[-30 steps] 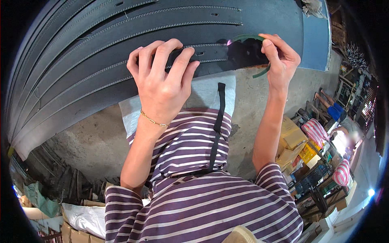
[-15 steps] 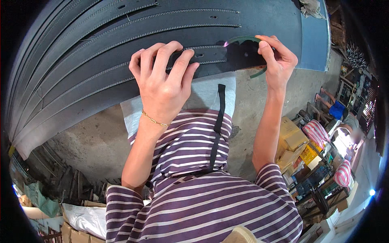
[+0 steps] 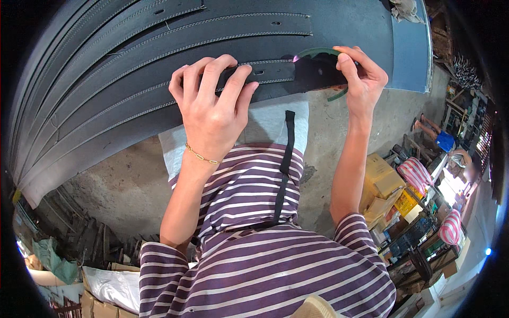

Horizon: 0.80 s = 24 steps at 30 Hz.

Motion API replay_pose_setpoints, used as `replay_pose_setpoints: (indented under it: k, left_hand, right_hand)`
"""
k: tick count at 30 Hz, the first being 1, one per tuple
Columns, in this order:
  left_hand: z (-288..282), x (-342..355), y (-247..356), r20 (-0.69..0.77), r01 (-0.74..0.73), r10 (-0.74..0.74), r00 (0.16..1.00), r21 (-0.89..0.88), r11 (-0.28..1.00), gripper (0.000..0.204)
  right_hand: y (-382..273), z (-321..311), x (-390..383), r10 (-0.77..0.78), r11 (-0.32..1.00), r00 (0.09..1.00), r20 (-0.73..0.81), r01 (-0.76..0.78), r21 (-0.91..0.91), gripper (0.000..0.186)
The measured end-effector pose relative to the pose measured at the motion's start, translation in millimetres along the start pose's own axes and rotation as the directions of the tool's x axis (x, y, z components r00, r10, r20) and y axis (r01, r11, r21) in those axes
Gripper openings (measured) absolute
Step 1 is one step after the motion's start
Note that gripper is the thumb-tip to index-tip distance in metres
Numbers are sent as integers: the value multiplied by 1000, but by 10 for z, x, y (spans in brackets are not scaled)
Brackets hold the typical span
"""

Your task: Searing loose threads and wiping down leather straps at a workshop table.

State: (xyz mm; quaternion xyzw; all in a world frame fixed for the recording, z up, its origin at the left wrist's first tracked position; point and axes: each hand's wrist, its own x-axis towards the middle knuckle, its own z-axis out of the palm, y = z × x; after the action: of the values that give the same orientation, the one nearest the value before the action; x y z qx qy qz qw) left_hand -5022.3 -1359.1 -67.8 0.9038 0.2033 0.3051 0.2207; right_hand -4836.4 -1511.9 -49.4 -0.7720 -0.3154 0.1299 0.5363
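Black belt straps (image 3: 244,40) with pale double stitching lie side by side in long curves on the blue-grey work surface (image 3: 355,32). Over the nearest strap (image 3: 273,72), close to its slotted, squared-off end, my left hand (image 3: 214,100) is closed, fingers bent across it and thumb at the near side. My right hand (image 3: 361,74) pinches a curved green mosquito coil (image 3: 318,51) between thumb and fingers. The coil's glowing pinkish tip meets or nearly meets the stitching at the strap's end corner. Another part of the coil shows below my right hand.
A grey cloth (image 3: 407,10) lies at the far right of the work surface. Cardboard boxes (image 3: 379,177) and striped bags (image 3: 415,174) stand at right, with a person in blue shorts (image 3: 444,141) beyond. White sacking (image 3: 111,289) is at lower left.
The view has shifted very slightly. Both hands keep their places on the strap and the coil. The person at far right has changed posture a little.
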Motion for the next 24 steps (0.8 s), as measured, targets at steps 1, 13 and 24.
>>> replay_pose_setpoints:
  k: [1, 13, 24]
  left_hand:
    - [2, 0, 3, 1, 1, -1, 1000, -4, 1000, 23]
    - [-4, -10, 12, 13, 4, -4, 1000, -1, 1000, 23]
    - [3, 60, 44, 1, -13, 13, 1000, 1, 1000, 23]
  right_hand:
    - [2, -10, -3, 0, 1000, 1000, 9, 0, -3, 12]
    - [-8, 4, -19, 7, 999, 1000, -4, -7, 38, 13]
    - [-40, -55, 11, 21, 987, 995, -101, -4, 161, 13]
